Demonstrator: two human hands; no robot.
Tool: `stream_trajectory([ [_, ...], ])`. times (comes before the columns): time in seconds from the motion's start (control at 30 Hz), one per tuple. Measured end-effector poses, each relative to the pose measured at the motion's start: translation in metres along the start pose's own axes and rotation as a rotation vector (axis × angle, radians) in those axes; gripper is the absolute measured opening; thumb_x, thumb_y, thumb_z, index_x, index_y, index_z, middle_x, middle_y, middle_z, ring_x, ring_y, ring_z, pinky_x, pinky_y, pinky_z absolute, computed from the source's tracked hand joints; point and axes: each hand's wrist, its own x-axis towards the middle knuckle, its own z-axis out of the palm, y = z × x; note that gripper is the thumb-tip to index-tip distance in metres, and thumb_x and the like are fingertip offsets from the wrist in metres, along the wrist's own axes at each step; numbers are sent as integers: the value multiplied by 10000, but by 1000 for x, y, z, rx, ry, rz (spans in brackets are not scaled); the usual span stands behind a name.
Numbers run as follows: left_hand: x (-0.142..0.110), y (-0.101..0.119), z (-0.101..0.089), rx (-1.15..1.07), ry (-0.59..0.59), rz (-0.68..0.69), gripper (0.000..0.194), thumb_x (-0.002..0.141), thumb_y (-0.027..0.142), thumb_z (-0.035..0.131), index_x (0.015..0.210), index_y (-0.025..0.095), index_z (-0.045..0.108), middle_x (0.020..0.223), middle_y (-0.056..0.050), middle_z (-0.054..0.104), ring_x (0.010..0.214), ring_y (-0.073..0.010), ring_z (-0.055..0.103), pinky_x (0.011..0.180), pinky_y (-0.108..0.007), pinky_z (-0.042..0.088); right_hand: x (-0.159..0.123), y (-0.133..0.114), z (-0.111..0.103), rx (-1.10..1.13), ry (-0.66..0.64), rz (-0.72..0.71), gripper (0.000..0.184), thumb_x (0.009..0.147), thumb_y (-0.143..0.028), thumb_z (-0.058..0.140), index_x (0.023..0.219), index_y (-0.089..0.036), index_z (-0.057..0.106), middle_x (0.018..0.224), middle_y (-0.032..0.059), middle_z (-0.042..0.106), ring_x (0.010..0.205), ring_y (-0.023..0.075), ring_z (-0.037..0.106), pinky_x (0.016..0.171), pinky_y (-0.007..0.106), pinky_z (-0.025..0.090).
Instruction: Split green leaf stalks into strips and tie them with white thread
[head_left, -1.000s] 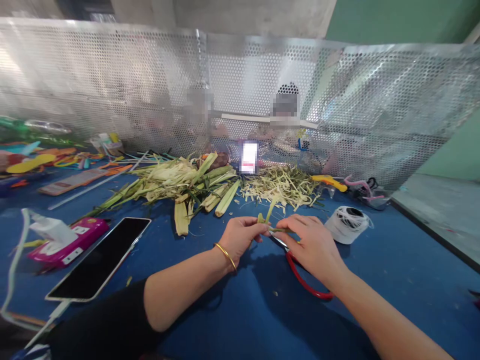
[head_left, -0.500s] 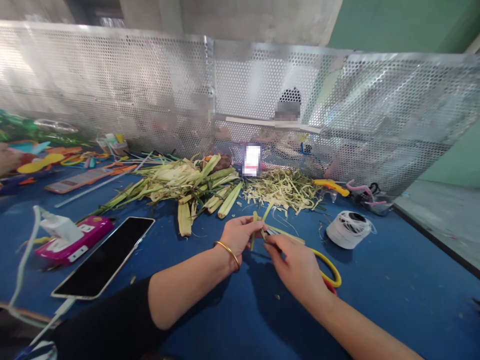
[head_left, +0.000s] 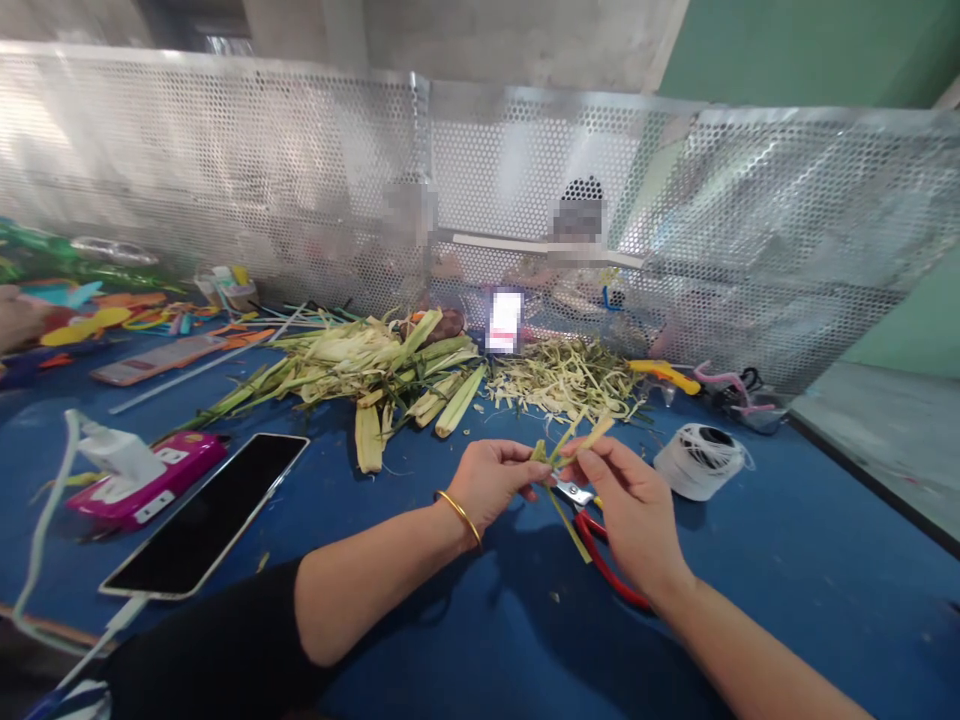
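My left hand (head_left: 499,480) pinches a small folded piece made of green leaf strips (head_left: 540,452). Close beside it, my right hand (head_left: 634,500) is closed on another pale green leaf strip (head_left: 596,432) that joins the piece. One thin strip hangs down between the hands toward the table. Scissors (head_left: 611,575) with red and yellow handles lie on the table below, partly covered by my right hand. To the right of that hand stands a spool of white thread (head_left: 697,462).
A heap of leaf stalks (head_left: 352,365) and a pile of cut scraps (head_left: 562,375) lie ahead. At left are a phone (head_left: 206,515) and a pink power strip (head_left: 150,485). A perforated clear screen (head_left: 517,160) borders the far side; another person's hand (head_left: 19,318) shows far left.
My right hand has moved from below the piece up to a leaf strip at its right. A thin strip now hangs downward, and the scissors' red handle shows more.
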Motion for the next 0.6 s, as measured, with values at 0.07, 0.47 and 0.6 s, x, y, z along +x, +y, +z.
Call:
stream_trajectory([
  [0.07,-1,0,0,12,-25,6,103,644,224,700,676,127,687,665,-39,685,460,-51,487,385,-163,270,4,-6,-5,-28,-87,8,209,823,-367,534,726,-199,611,611,-8,570,613,142,525,625,270,424],
  [0.47,-1,0,0,94,-3,30,73,651,202,688,646,130,697,557,-7,626,437,-49,443,397,-162,289,18,-9,-25,-411,-473,126,196,731,-273,497,560,-199,557,704,-6,525,685,153,495,660,287,361],
  [0.6,-2,-1,2,110,13,44,69,658,197,681,640,134,703,540,-3,618,432,-52,437,424,-174,330,18,-10,-23,-361,-477,203,198,702,-277,496,537,-193,567,685,-8,538,686,156,487,659,284,352],
])
